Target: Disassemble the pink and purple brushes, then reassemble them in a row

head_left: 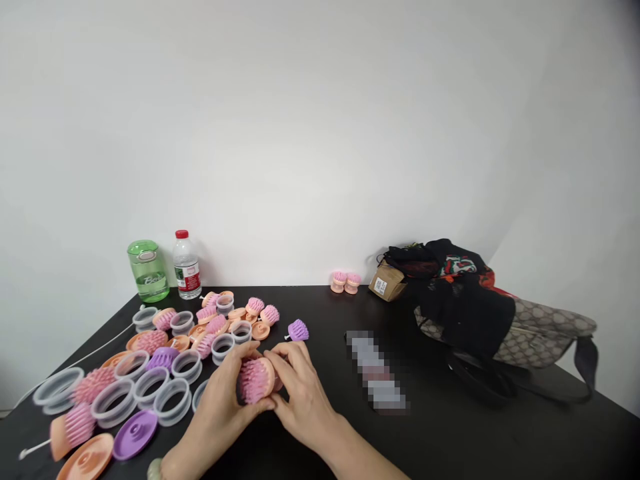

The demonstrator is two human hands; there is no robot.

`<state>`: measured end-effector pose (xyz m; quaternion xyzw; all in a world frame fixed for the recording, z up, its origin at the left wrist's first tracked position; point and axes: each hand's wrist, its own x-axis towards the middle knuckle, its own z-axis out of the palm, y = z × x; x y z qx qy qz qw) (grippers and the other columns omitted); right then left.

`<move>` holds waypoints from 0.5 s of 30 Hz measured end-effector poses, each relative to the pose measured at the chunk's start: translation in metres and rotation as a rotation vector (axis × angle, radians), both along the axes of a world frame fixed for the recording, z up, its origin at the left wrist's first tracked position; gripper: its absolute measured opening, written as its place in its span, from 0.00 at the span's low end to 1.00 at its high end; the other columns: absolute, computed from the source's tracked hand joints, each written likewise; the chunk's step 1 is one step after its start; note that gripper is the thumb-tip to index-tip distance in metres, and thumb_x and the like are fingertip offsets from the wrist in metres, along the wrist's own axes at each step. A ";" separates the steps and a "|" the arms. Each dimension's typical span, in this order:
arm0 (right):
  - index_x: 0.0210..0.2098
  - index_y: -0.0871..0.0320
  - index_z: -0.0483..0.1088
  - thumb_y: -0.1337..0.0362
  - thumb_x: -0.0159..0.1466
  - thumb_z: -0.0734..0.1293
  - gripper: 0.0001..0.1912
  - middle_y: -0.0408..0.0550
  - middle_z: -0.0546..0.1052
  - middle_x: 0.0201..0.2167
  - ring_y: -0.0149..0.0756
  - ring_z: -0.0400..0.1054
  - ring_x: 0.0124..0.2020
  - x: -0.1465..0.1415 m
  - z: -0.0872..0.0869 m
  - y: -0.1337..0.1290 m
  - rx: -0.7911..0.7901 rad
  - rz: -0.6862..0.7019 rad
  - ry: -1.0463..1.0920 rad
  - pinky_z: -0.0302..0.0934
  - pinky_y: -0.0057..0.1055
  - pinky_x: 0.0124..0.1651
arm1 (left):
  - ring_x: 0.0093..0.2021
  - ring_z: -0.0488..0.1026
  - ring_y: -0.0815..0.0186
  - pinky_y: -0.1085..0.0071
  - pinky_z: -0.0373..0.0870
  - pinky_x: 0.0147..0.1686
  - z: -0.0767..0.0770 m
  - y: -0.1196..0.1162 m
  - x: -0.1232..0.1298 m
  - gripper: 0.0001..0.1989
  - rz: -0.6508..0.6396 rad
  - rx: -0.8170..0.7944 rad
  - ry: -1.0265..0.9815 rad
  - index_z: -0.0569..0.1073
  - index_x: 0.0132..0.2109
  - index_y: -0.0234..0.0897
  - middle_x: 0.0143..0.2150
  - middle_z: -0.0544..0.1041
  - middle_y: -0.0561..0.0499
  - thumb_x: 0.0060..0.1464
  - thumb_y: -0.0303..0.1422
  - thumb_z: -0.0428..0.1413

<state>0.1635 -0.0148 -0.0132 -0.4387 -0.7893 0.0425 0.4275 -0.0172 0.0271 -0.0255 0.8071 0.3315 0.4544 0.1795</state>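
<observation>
Between both hands, above the near part of the table, is a round scalp brush [256, 381] with pink bristles and a peach base. The bristles are turned toward my left. My left hand [220, 392] curls round the bristle side with thumb and fingers. My right hand [303, 395] grips the peach base, and its fingers cover part of it. To the left lie several clear plastic rings [173, 401], peach discs [89, 459], a purple disc [135, 435] and pink bristle heads [80, 425]. A purple bristle head [299, 330] lies just beyond my hands.
Two pink-and-peach brushes [345, 283] stand by the wall. At the back left are a green bottle [150, 273] and a red-capped water bottle [187, 267]. A pixelated flat object [377, 373], a brown box [387, 281] and a patterned bag [545, 330] are on the right.
</observation>
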 end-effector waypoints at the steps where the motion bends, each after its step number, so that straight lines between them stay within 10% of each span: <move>1: 0.54 0.61 0.68 0.80 0.53 0.68 0.29 0.55 0.70 0.45 0.47 0.63 0.47 -0.001 -0.001 0.001 -0.011 -0.005 0.012 0.67 0.43 0.50 | 0.49 0.77 0.54 0.57 0.76 0.49 -0.001 0.000 0.000 0.34 0.002 0.020 0.003 0.63 0.58 0.46 0.50 0.77 0.48 0.47 0.41 0.68; 15: 0.49 0.58 0.67 0.70 0.55 0.75 0.24 0.52 0.76 0.44 0.45 0.69 0.45 0.000 -0.010 0.009 -0.027 0.001 0.155 0.68 0.41 0.47 | 0.48 0.79 0.54 0.61 0.79 0.45 0.005 0.001 0.001 0.28 -0.013 0.088 0.016 0.66 0.58 0.47 0.51 0.78 0.47 0.52 0.43 0.65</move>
